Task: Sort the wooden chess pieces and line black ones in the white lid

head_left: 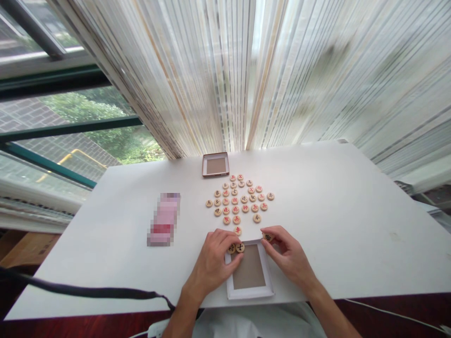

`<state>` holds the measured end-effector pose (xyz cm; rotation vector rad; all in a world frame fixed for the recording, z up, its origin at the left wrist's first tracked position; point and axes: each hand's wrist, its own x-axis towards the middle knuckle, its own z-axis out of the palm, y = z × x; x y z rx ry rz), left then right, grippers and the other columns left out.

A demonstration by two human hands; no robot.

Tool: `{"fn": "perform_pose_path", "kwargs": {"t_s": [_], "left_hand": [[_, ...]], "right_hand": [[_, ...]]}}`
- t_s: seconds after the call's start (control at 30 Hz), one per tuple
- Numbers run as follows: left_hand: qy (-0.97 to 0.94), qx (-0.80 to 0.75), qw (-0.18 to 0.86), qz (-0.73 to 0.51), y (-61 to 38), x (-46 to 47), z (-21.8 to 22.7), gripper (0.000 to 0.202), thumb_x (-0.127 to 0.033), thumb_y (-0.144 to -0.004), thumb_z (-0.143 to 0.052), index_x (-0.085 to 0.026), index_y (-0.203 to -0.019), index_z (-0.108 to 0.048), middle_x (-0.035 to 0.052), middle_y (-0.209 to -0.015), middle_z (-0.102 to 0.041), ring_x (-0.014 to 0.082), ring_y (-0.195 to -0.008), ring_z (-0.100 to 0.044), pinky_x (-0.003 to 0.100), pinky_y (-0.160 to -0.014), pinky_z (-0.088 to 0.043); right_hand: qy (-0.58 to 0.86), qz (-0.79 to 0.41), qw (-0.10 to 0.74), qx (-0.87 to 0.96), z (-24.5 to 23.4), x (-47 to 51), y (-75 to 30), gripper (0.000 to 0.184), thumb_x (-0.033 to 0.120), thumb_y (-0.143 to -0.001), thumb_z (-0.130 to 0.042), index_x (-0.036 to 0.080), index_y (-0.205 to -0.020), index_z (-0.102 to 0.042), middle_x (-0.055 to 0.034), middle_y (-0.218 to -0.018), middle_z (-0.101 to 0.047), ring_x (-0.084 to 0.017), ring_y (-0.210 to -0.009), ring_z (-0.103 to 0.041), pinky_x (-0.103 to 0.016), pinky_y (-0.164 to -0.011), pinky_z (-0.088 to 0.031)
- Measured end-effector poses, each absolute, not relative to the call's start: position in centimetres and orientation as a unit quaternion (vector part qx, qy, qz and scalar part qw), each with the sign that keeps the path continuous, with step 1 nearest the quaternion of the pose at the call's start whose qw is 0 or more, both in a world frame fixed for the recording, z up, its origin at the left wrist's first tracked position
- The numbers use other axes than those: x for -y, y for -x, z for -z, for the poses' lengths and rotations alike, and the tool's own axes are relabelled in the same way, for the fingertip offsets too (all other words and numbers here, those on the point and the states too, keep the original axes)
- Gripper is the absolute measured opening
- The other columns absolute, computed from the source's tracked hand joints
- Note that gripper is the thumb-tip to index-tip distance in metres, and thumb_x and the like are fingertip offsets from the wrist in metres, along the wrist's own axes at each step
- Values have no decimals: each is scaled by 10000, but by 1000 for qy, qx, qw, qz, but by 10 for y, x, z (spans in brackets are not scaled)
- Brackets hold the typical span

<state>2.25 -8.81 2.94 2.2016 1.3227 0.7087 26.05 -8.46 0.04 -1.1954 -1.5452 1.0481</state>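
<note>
A shallow white box (250,293) with a brown floor lies at the table's near edge. My left hand (211,263) rests at its upper left corner, fingers curled beside two wooden chess discs (236,248) that sit in that corner. My right hand (287,251) is at the upper right corner, thumb and fingers pinching one disc (267,237). Several more round discs (239,199) with red or black characters lie spread on the table beyond the box.
A brown-rimmed box lid (215,165) lies at the far side of the white table (334,225). A blurred pink object (164,218) lies to the left. A black strap (88,291) crosses the near left edge. Striped curtains and a window stand behind.
</note>
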Motion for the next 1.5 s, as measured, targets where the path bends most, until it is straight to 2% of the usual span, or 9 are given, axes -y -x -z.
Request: {"fn": "perform_pose_path", "kwargs": {"t_s": [0.3, 0.47, 0.67, 0.87, 1.03, 1.2, 1.4, 1.5], "left_hand": [[-741, -503, 257, -362, 2, 101, -14, 188, -149, -926, -609, -237, -1093, -616, 80, -1088, -663, 240, -1070, -617, 410, -941, -516], [-745, -510, 258, -344, 5, 106, -10, 204, -159, -926, -605, -241, -1113, -613, 90, -1107, -668, 249, -1074, -623, 426, -939, -516], [-757, -512, 250, -321, 1, 106, -13, 214, -166, -921, -597, -242, -1121, -607, 92, -1111, -682, 260, -1070, -629, 449, -927, -501], [-756, -510, 250, -324, 2, 104, -13, 187, -159, -921, -591, -239, -1088, -618, 86, -1099, -687, 251, -1055, -636, 431, -915, -496], [-756, -512, 247, -324, 2, 105, -13, 175, -153, -918, -594, -238, -1067, -629, 77, -1085, -694, 244, -1046, -642, 419, -910, -494], [-753, -511, 250, -329, 2, 106, -12, 195, -142, -912, -599, -242, -1079, -620, 64, -1084, -695, 234, -1050, -641, 409, -912, -495], [-752, -512, 248, -333, 2, 104, -12, 183, -151, -908, -603, -238, -1067, -627, 76, -1078, -701, 245, -1042, -651, 420, -912, -506], [-751, -514, 247, -332, 2, 104, -12, 180, -155, -910, -603, -239, -1068, -625, 76, -1075, -701, 245, -1041, -652, 424, -915, -504]], "right_hand": [[484, -403, 442, 639, 1, 84, -261, 282, 252, -966, -597, 273, -1239, -668, -75, -1146, -659, -199, -967, -669, -318, -837, -585], [495, -387, 441, 640, 2, 84, -262, 315, 260, -964, -603, 272, -1272, -665, -84, -1193, -643, -194, -952, -677, -312, -829, -594], [494, -417, 435, 627, -3, 89, -261, 286, 284, -966, -614, 269, -1247, -666, -71, -1115, -683, -195, -917, -680, -321, -827, -602], [517, -422, 441, 600, 1, 88, -261, 210, 307, -961, -623, 259, -1155, -686, -70, -1100, -688, -208, -945, -683, -332, -858, -600], [500, -437, 460, 589, 4, 86, -260, 291, 304, -973, -602, 266, -1258, -644, -85, -1164, -660, -184, -856, -698, -343, -831, -610], [508, -461, 466, 558, 2, 87, -261, 308, 341, -998, -566, 255, -1286, -634, -95, -1201, -692, -175, -797, -712, -335, -776, -632], [514, -460, 486, 538, -1, 87, -259, 240, 372, -1004, -559, 241, -1189, -637, -96, -1152, -713, -172, -762, -702, -344, -746, -638], [513, -454, 497, 532, 1, 88, -259, 190, 363, -997, -575, 238, -1127, -634, -77, -1037, -715, -176, -775, -706, -343, -764, -632]]}}
